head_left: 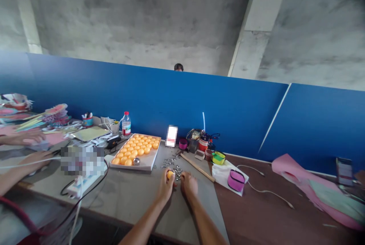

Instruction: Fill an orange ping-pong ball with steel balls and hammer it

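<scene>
An orange ball, about table-tennis size, is held in the curled fingers of my left hand. Beside it, my right hand is closed, its fingertips at the edge of a scatter of small shiny metal pieces; whatever it pinches is hidden. Both hands are low over the grey mat. To the left, a shallow white box contains rows of orange balls and one round silvery object. A wooden-handled hammer lies just beyond my right hand.
A propped phone stands against the blue partition. Right of the hammer are small pots, a purple pouch and a white cable. Leftward are a bottle, a power strip and another person's hands.
</scene>
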The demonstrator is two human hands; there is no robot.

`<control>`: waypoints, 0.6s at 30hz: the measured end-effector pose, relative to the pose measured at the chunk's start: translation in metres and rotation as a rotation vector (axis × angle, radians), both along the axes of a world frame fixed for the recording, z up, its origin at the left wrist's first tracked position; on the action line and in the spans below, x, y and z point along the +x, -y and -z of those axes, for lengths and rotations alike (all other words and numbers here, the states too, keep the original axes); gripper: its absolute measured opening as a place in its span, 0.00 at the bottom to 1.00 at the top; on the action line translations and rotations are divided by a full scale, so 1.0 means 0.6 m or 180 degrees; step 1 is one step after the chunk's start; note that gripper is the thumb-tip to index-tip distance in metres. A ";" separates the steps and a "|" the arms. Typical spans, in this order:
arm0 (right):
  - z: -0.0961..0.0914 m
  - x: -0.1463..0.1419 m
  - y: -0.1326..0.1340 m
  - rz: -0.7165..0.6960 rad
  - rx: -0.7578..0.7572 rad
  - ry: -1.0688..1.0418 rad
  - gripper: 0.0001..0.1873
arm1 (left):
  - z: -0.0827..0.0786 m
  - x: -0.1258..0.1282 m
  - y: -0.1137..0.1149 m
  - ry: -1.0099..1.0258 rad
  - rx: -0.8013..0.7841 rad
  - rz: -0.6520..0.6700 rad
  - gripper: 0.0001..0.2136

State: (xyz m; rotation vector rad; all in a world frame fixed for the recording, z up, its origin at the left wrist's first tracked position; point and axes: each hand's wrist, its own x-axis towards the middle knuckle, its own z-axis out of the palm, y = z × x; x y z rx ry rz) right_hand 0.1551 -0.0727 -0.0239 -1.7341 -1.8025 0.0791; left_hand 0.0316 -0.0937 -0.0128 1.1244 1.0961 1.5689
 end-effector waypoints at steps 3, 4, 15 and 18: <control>0.009 0.008 0.001 -0.0173 0.0369 -0.0649 0.13 | 0.017 -0.001 0.004 0.0219 -0.0061 0.0047 0.18; 0.010 0.010 0.002 -0.0204 0.0486 -0.0914 0.13 | 0.021 -0.004 0.005 0.0260 -0.0082 0.0087 0.18; 0.000 0.019 0.013 -0.0383 0.0576 -0.1982 0.12 | 0.007 -0.026 0.010 0.1488 -0.0373 0.0536 0.20; 0.002 0.020 0.013 -0.0409 0.0468 -0.2178 0.16 | -0.001 -0.025 0.021 0.1558 -0.0573 0.0906 0.21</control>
